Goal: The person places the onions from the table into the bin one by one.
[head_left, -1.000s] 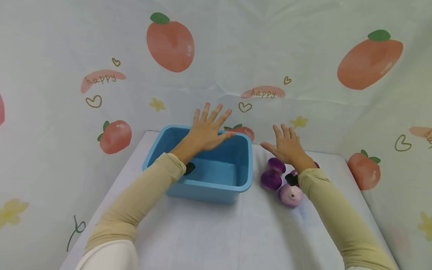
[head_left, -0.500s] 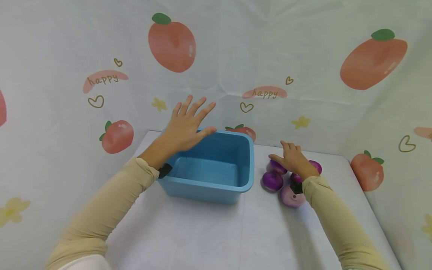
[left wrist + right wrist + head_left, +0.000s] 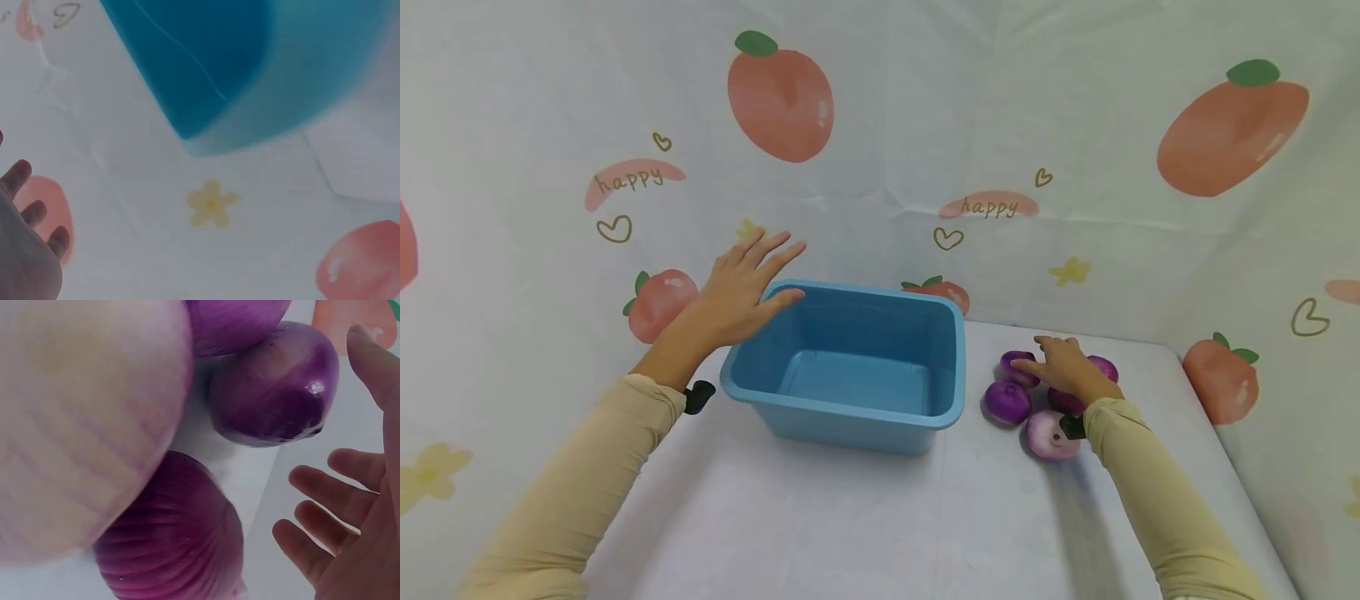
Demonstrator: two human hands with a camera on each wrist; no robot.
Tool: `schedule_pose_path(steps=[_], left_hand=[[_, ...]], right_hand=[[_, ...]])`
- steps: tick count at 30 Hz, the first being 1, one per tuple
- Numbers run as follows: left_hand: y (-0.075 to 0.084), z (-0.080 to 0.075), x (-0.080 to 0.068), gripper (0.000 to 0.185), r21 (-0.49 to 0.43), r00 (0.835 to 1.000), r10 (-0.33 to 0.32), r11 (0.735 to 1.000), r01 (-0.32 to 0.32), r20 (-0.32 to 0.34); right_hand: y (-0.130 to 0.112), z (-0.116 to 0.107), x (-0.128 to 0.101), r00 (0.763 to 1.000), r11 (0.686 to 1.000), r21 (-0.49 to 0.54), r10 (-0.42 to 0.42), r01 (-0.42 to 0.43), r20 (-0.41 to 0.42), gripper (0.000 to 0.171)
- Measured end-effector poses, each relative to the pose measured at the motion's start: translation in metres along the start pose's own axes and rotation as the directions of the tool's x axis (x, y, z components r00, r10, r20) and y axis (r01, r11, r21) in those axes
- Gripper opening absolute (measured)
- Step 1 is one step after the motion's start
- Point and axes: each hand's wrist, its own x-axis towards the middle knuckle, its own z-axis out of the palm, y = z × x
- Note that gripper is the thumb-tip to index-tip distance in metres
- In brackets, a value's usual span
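Left hand shifted off blue bin, right hand lowered onto purple onions

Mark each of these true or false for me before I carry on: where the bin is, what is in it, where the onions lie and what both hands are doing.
1. The blue bin has nothing in it. True.
2. The purple onions lie to the left of the bin. False: they lie to its right, on the table.
3. The left hand grips the bin's rim. False: its fingers are spread, at the bin's far left corner.
4. The right hand is down among the onions. True.
5. One onion is paler than the rest. True.
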Motion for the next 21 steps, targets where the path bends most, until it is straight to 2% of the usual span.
schedule_pose_path(steps=[8,13,21], left_hand=[[-0.036,0.021,-0.019,0.071,-0.043,0.995,-0.095,0.994,0.096,0.013],[-0.049,0.036,-0.026,0.071,-0.054,0.991,-0.133,0.989,0.135,0.030],[-0.059,0.054,-0.034,0.069,-0.088,0.988,-0.143,0.985,0.147,0.049]], right_hand=[[0.005,0.007,0.003,1.000,1.000,-0.017,-0.011,0.011,0.016,0.080],[0.006,0.009,0.006,0.999,1.000,-0.007,-0.020,0.020,0.033,0.079],[0.007,0.011,0.006,0.997,0.999,0.052,0.004,-0.008,0.075,0.081]])
